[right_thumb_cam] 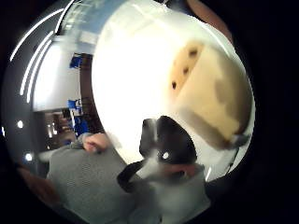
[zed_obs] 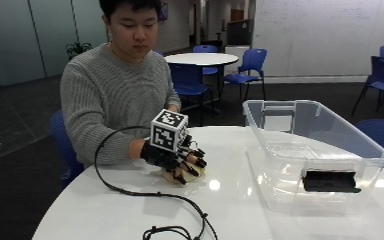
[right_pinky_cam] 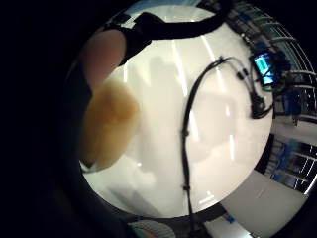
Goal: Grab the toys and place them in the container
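Even indoor light fills the outside view, and ceiling lamps glare in streaks off the glossy white surface (zed_obs: 245,200). Both palm views bend strongly toward dark edges; soft shadows cross the surface, and nearby things blur.

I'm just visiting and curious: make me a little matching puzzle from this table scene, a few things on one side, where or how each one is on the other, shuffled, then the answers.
Things:
1. gloved right hand
2. tan plush toy
3. clear plastic container
4. white round table

Places or states:
A. stands open, no lid on it, at one side of the tabletop
B. fingers curled down around a toy
C. carries everything else
D. sits on the tabletop under the black glove

Pairs: 1-B, 2-D, 3-A, 4-C
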### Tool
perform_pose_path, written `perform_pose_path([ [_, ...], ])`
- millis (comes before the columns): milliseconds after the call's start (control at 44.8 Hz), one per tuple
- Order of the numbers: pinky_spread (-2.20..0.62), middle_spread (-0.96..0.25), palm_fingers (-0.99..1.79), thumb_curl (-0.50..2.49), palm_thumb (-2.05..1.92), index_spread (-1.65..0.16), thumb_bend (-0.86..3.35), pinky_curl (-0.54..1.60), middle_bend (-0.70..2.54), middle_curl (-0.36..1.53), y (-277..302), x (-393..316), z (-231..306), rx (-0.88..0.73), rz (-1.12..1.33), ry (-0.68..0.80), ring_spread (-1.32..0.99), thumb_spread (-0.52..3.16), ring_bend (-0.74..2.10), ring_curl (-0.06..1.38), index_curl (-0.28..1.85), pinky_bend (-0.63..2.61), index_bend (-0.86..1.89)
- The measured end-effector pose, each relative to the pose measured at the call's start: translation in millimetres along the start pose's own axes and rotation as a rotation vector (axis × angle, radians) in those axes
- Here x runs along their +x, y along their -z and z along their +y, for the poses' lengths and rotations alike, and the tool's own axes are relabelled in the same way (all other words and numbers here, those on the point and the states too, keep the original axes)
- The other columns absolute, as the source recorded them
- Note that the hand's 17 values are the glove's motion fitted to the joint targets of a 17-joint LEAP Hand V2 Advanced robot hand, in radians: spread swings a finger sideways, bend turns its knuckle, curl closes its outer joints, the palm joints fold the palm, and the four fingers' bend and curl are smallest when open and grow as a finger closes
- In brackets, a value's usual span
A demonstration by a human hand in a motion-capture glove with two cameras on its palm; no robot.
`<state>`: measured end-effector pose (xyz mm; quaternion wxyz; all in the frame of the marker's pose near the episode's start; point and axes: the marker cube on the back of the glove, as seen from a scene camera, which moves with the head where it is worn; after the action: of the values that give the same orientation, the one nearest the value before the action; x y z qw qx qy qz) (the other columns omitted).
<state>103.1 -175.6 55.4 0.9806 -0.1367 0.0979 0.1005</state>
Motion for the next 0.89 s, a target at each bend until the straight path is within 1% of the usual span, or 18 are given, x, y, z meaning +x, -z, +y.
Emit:
perform_pose_path([
  [67,0.01,-0.20,0.02,0.26,0.08,-0.39,0.01,0.37,0.13,0.23,-14.5,-0.5,-0.6,0.030,0.018,-0.012,-0.21,1.41,0.34,0.24,0.29,0.81,0.12],
  [112,0.00,-0.20,0.05,0.28,0.11,-0.39,0.02,0.39,0.11,0.22,-14.8,1.1,-0.8,0.044,0.027,-0.017,-0.21,1.40,0.42,0.26,0.27,0.90,0.08],
  [223,-0.04,-0.20,0.08,0.30,0.16,-0.40,0.03,0.42,0.16,0.22,-13.7,1.6,-3.4,0.059,0.035,-0.016,-0.23,1.38,0.55,0.30,0.24,1.00,0.09],
  [313,-0.11,-0.19,0.23,0.33,0.22,-0.40,0.05,0.41,0.23,0.25,-12.7,-0.7,-8.2,0.120,0.020,-0.013,-0.29,1.38,0.69,0.33,0.22,1.01,0.09],
  [357,-0.16,-0.19,0.37,0.35,0.27,-0.40,0.07,0.41,0.27,0.26,-10.8,-1.2,-11.4,0.172,0.007,-0.008,-0.33,1.40,0.76,0.35,0.21,1.03,0.10],
  [380,-0.20,-0.20,0.50,0.35,0.28,-0.40,0.08,0.41,0.31,0.28,-9.0,-1.2,-13.1,0.199,-0.002,-0.004,-0.35,1.40,0.82,0.36,0.20,1.05,0.10],
  [447,-0.27,-0.23,0.65,0.42,0.43,-0.40,0.14,0.41,0.39,0.31,1.9,-2.5,-16.4,0.252,-0.046,0.006,-0.40,1.36,0.86,0.37,0.19,1.10,0.11],
  [491,-0.30,-0.24,0.73,0.47,0.51,-0.41,0.17,0.41,0.44,0.34,18.8,-4.6,-15.6,0.271,-0.073,0.013,-0.43,1.28,0.90,0.40,0.21,1.07,0.18],
  [558,-0.33,-0.25,0.81,0.52,0.55,-0.42,0.17,0.42,0.51,0.37,63.5,-5.9,-10.0,0.326,-0.096,0.028,-0.46,1.18,0.93,0.43,0.25,1.02,0.27],
  [648,-0.36,-0.26,0.83,0.57,0.57,-0.43,0.16,0.43,0.57,0.41,130.2,-9.3,2.7,0.410,-0.124,0.059,-0.49,1.07,0.96,0.47,0.29,0.99,0.32],
  [715,-0.37,-0.27,0.82,0.61,0.58,-0.43,0.15,0.44,0.60,0.44,169.1,-10.5,11.1,0.473,-0.110,0.081,-0.51,1.00,0.97,0.49,0.32,0.98,0.34],
  [804,-0.39,-0.28,0.81,0.65,0.59,-0.43,0.13,0.45,0.62,0.47,199.5,-10.3,14.7,0.524,-0.070,0.094,-0.53,0.91,0.98,0.51,0.35,0.99,0.37],
  [893,-0.40,-0.28,0.80,0.69,0.59,-0.44,0.12,0.45,0.64,0.50,211.0,-15.9,4.7,0.517,-0.062,0.112,-0.54,0.83,0.99,0.53,0.38,1.00,0.39],
])
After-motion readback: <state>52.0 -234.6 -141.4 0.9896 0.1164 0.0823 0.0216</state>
